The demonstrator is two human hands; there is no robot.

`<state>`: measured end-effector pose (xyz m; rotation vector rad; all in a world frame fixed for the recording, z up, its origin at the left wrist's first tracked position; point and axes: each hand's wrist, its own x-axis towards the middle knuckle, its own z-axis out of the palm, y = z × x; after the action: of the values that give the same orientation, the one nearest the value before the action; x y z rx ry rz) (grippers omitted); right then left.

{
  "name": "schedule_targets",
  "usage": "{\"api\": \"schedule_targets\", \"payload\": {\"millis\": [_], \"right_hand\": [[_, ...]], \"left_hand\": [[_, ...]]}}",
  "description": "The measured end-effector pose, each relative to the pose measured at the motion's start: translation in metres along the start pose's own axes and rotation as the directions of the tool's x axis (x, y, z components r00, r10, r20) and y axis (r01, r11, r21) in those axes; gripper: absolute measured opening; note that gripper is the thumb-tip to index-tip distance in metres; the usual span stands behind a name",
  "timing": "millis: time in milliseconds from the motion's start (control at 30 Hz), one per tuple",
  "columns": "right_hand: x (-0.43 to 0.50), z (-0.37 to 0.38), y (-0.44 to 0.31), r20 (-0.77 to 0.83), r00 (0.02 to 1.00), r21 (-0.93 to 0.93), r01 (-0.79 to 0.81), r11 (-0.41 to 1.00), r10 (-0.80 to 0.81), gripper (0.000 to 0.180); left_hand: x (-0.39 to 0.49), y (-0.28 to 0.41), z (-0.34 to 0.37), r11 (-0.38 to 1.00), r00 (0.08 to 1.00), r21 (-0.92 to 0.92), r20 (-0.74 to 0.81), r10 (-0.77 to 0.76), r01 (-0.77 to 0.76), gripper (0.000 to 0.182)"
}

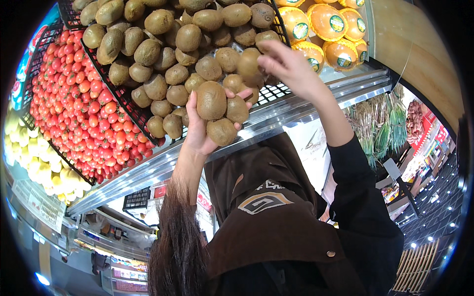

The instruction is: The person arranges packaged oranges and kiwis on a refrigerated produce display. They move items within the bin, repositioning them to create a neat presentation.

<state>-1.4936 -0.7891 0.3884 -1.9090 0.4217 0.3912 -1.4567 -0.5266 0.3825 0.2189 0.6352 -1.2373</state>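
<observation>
My left hand (200, 137) is cupped palm up, holding three brown kiwifruit: a large one (211, 100) on top, a smaller one (237, 110) at the fingers and another (222, 131) below. Up and to the right, my right hand (287, 66) is blurred, its thumb and finger pinching the right side of a kiwifruit (249, 63) that is blurred too. Beneath both hands lies a heap of loose kiwifruit (177, 74) in a black plastic crate (272, 93), whose mesh floor shows at the near right corner.
Left of the kiwifruit stands a crate of small red tomatoes (89, 107), with pale yellow-green fruit (37, 162) beyond. Large orange fruit in yellow foam nets (326, 22) sit at the right. A metal shelf edge (259, 120) runs before my brown apron (266, 229). Green onions (389, 122) hang farther right.
</observation>
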Motion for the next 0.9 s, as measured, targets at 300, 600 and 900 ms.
{"api": "schedule_targets", "payload": {"millis": [300,600,900], "right_hand": [[-0.004,0.000,0.045,0.530,0.782,-0.798,0.591,0.119,-0.329,0.011],[0.006,-0.018,0.059,0.701,0.631,-0.672,0.740,-0.015,-0.333,0.020],[0.004,-0.022,0.065,0.728,0.549,-0.616,0.787,-0.041,-0.410,0.031]], "left_hand": [[-0.011,-0.010,-0.001,0.998,0.998,-0.037,0.015,0.061,-0.060,0.074],[-0.013,-0.016,-0.002,0.997,0.998,-0.033,0.013,0.068,-0.067,0.073],[-0.014,-0.021,-0.004,0.997,0.997,-0.053,0.034,0.065,-0.063,0.075]]}}
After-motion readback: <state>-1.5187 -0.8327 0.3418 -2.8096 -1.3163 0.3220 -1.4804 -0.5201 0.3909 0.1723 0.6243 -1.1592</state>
